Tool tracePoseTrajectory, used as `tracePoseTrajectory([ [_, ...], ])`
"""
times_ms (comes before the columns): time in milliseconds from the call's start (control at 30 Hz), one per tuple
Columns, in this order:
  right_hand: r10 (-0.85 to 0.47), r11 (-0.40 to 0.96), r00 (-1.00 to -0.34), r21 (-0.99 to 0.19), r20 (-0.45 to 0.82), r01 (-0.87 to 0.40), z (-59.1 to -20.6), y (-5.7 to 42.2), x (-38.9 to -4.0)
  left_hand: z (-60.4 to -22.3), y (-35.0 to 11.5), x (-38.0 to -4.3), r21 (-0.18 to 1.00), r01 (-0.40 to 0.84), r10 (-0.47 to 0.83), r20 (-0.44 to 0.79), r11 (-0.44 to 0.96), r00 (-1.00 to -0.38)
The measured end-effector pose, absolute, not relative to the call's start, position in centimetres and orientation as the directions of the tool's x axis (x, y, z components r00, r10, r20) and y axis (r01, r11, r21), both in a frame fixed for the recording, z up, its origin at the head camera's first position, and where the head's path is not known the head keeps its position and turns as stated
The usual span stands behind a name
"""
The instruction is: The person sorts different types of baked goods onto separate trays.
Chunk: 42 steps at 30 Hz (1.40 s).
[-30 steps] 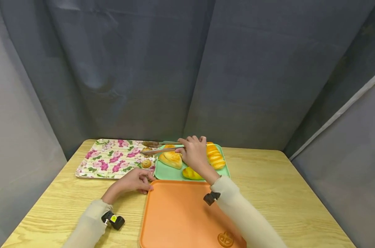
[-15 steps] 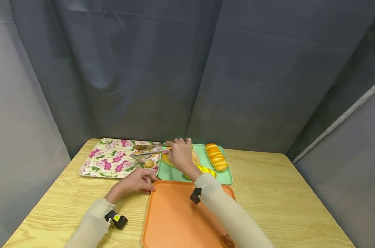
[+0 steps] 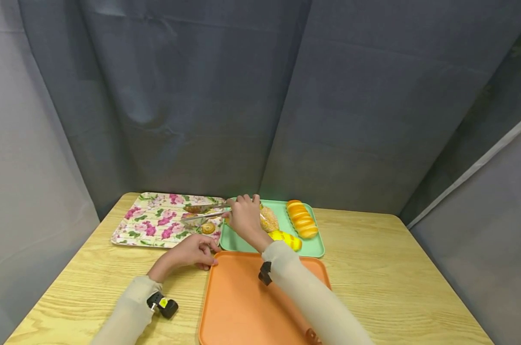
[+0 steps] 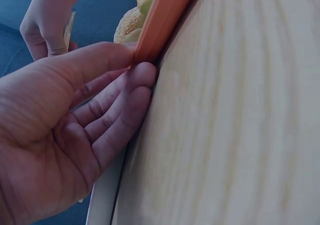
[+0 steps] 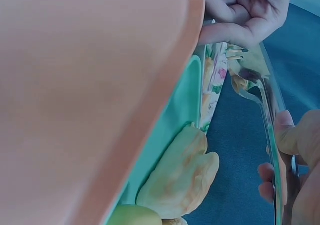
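Note:
My right hand [image 3: 246, 218] grips metal tongs [image 3: 202, 208] by the handles, above the left part of the green tray [image 3: 317, 247]. The tong tips reach over the floral tray [image 3: 129, 230], close to a small round pastry [image 3: 208, 228]. In the right wrist view the tongs [image 5: 271, 130] stand spread, with a pastry [image 5: 238, 84] by their tips; I cannot tell whether they touch it. My left hand [image 3: 187, 251] pinches the far left corner of the orange tray [image 3: 239, 297] between thumb and fingers; the left wrist view shows the tray edge [image 4: 162, 22] there.
On the green tray are a sliced-top loaf [image 3: 302, 219], a yellow bread [image 3: 287, 239] and a sesame bun [image 3: 270, 219]. A pretzel [image 3: 313, 337] lies on the orange tray, partly behind the right sleeve. A dark curtain [image 3: 200, 120] hangs behind the wooden table [image 3: 372, 268].
My right hand has moved left with the tongs, their tips now farther over the floral tray. The sesame bun has come into view. My left hand stays at the orange tray's corner.

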State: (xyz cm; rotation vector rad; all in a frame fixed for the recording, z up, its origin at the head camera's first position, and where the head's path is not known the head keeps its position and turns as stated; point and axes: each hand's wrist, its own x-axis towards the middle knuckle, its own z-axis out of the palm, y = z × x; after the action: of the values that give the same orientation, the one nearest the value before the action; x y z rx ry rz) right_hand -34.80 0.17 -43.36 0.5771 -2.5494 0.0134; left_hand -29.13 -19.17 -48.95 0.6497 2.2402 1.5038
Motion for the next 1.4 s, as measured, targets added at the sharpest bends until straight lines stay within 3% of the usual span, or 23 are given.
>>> tracePoseTrajectory([
  [267,-0.382,0.919,-0.793,0.104,0.474,-0.381,-43.5,0.6,-34.7,-49.2,-18.9,-29.2,0.924,0.175,0.557,-0.048,0.340,-0.829],
  [867,-0.431,0.869,-0.710,0.043,0.558,-0.493,-42.1,3.8,-34.3,-49.2,-19.0,-29.2,0.922,0.185,0.544,-0.033,0.341,-0.839],
  [1133,-0.471,0.809,-0.719,-0.075,0.511,-0.583,-41.2,8.5,-34.0,-48.9,-18.8,-29.1,0.922,0.177,0.537,-0.038,0.345,-0.843],
  [1400,-0.562,0.698,-0.709,-0.215,0.426,-0.683,-41.1,16.1,-33.0,-48.7,-19.0,-28.9,0.914,0.197,0.543,-0.030,0.356,-0.839],
])
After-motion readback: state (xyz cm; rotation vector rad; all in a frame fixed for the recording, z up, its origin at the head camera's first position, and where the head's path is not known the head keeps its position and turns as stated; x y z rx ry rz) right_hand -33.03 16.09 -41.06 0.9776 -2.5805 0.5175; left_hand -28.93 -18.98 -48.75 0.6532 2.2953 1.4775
